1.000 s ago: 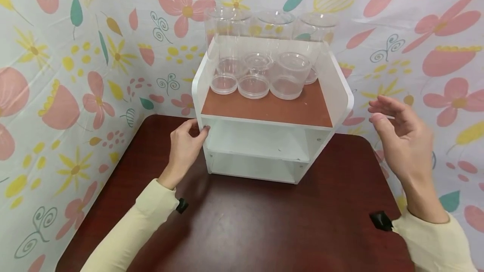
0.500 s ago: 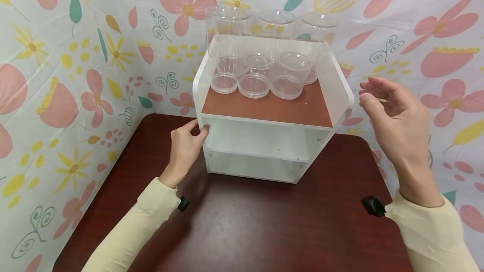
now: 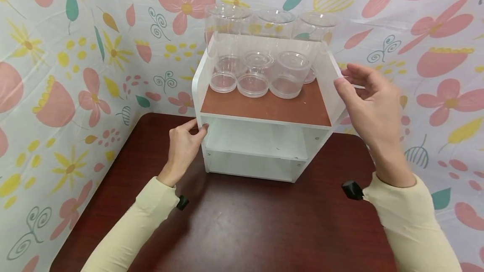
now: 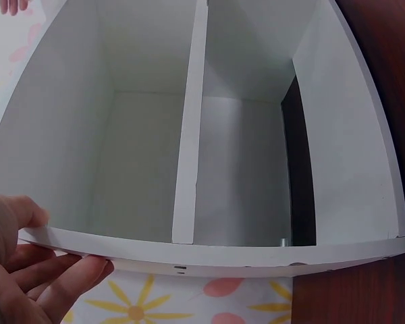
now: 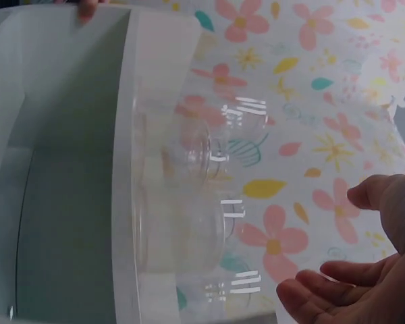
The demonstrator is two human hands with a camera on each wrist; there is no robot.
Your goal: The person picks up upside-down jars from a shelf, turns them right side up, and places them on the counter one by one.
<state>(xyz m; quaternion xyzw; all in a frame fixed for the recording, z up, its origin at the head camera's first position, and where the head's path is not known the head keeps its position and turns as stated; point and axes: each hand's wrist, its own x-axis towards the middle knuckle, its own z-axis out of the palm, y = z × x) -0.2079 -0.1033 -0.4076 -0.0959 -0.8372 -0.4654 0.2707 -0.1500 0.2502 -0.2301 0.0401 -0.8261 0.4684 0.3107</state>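
Observation:
A small white shelf unit (image 3: 264,121) with a brown top board stands on the table. My left hand (image 3: 183,148) grips the front edge of its left side panel. In the left wrist view the left hand's thumb (image 4: 30,210) is on the inner side and the fingers are outside. My right hand (image 3: 374,112) hovers by the right side panel, thumb and fingers apart. The right wrist view shows the right hand (image 5: 364,270) holding nothing. Clear tall plastic cups (image 3: 228,26) stand in the back row, with short clear containers (image 3: 253,86) and a cloudy cup (image 3: 289,77) in front.
The shelf unit's two open compartments face me, divided by a middle shelf board (image 3: 257,153). The dark red-brown table (image 3: 264,221) stretches forward of the unit. A flower-printed cloth (image 3: 94,146) hangs behind and to the left.
My right hand has moved left and up, from out at the right to beside the shelf unit's right panel. The left hand keeps its grip; the cups stand as before.

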